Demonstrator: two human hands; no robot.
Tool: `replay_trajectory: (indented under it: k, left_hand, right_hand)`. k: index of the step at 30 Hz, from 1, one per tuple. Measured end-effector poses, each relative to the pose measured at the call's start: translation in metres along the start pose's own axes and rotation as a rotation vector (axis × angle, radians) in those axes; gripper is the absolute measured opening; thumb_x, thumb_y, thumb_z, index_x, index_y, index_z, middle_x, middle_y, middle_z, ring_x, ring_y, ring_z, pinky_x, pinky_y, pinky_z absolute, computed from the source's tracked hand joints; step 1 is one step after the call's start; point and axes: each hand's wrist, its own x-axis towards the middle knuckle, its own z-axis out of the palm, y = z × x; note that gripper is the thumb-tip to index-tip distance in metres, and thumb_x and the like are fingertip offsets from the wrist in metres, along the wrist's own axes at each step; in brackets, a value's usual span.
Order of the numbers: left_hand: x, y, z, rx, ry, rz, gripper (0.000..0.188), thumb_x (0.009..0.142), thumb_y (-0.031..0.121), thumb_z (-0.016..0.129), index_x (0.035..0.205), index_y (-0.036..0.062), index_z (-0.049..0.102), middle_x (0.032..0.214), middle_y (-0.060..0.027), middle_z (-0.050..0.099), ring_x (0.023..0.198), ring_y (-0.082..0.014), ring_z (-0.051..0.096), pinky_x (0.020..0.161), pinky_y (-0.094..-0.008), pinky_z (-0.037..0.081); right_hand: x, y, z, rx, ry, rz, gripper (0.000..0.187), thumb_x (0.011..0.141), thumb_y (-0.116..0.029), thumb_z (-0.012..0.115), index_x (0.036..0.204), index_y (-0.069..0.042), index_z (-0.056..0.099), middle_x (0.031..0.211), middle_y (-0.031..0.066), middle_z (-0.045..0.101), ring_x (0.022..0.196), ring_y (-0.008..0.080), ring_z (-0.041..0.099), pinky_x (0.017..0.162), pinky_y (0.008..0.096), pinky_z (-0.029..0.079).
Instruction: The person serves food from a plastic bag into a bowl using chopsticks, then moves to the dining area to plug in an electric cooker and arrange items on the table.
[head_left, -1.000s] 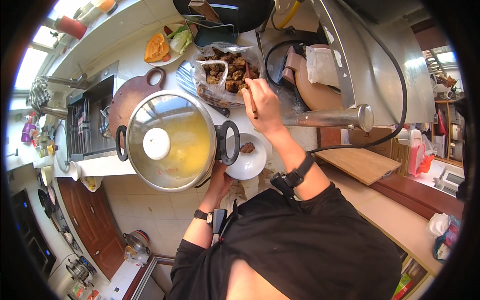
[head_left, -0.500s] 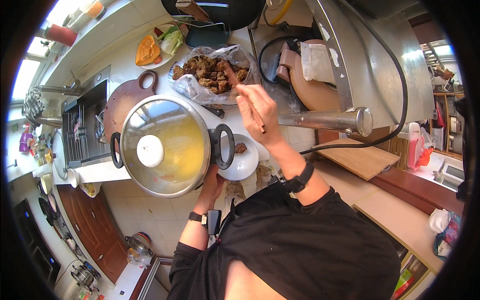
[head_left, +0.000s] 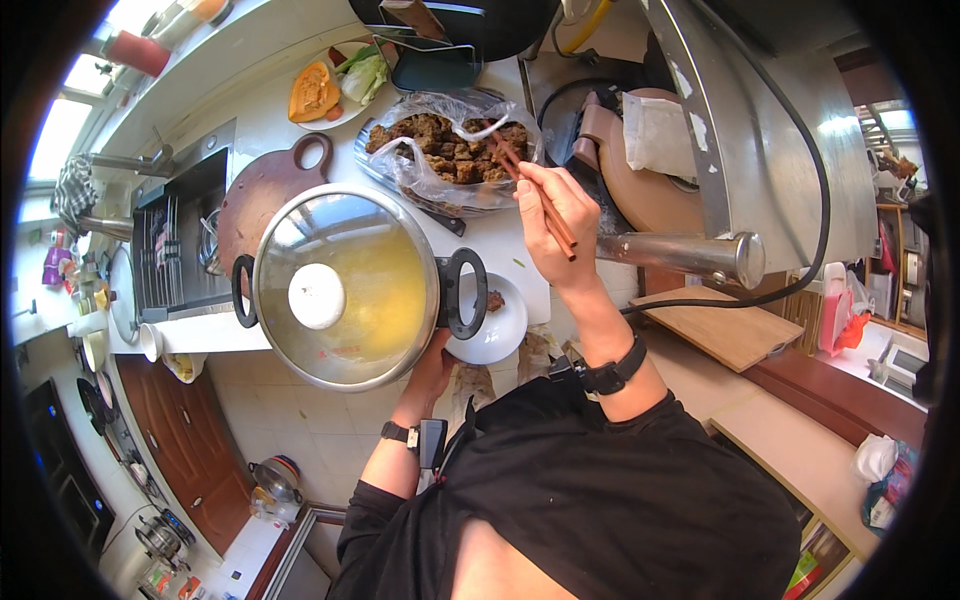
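My right hand (head_left: 562, 222) is closed around a pair of brown wooden chopsticks (head_left: 550, 215). Their tips reach in among browned fried meat pieces (head_left: 450, 150) in an open clear plastic bag (head_left: 415, 182). Low beside the pot, my left hand (head_left: 433, 365) grips the edge of a white plate (head_left: 490, 345); its fingers are partly hidden. One browned piece (head_left: 495, 300) lies on that plate, partly behind the pot's black handle. A large pot with a glass lid (head_left: 385, 260) and white knob stands left of the plate, something yellow showing through the glass.
Behind the pot lies a brown round cutting board (head_left: 265, 185), beside a sink (head_left: 185, 225) with a rack. A plate holds cut pumpkin (head_left: 315, 93) and leafy greens (head_left: 362, 80). To the right are a metal bar (head_left: 690, 255), a black cable (head_left: 822, 190) and a wooden board (head_left: 720, 318).
The view has shifted, so the counter things sit slightly further right. My right hand has moved a little right and down, and the chopsticks show more clearly among the meat pieces.
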Motion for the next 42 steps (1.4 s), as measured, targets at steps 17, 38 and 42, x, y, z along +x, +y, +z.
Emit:
replay_trajectory:
  k: [17, 38, 42]
  left_hand:
    - [-0.013, -0.003, 0.004, -0.091, 0.113, -0.085, 0.041, 0.090, 0.017, 0.066, 0.127, 0.0085, 0.051, 0.115, -0.0060, 0.060, 0.101, -0.0174, 0.061, 0.080, -0.0342, 0.055]
    - [-0.014, 0.007, -0.001, 0.050, 0.148, -0.086, 0.027, 0.093, 0.013, 0.056, 0.118, 0.0046, 0.057, 0.110, -0.0081, 0.064, 0.100, -0.0194, 0.062, 0.084, -0.0370, 0.052]
    - [-0.015, 0.001, -0.001, -0.017, 0.161, -0.058, 0.029, 0.093, 0.014, 0.057, 0.120, 0.0038, 0.056, 0.113, -0.0084, 0.064, 0.101, -0.0199, 0.063, 0.086, -0.0375, 0.052]
  right_hand:
    - [0.040, 0.011, 0.096, 0.195, 0.083, -0.106, 0.016, 0.096, -0.011, 0.054, 0.105, -0.002, 0.065, 0.099, 0.0101, 0.062, 0.078, 0.0165, 0.065, 0.069, 0.0259, 0.051]
    - [0.030, -0.008, 0.038, 0.222, -0.040, -0.023, 0.012, 0.088, -0.002, 0.061, 0.098, 0.002, 0.066, 0.081, 0.0109, 0.064, 0.069, 0.0180, 0.064, 0.062, 0.0259, 0.049]
    - [0.042, 0.011, 0.078, 0.298, -0.136, 0.018, 0.013, 0.089, -0.002, 0.059, 0.098, 0.004, 0.066, 0.082, 0.0093, 0.065, 0.070, 0.0143, 0.066, 0.062, 0.0239, 0.050]
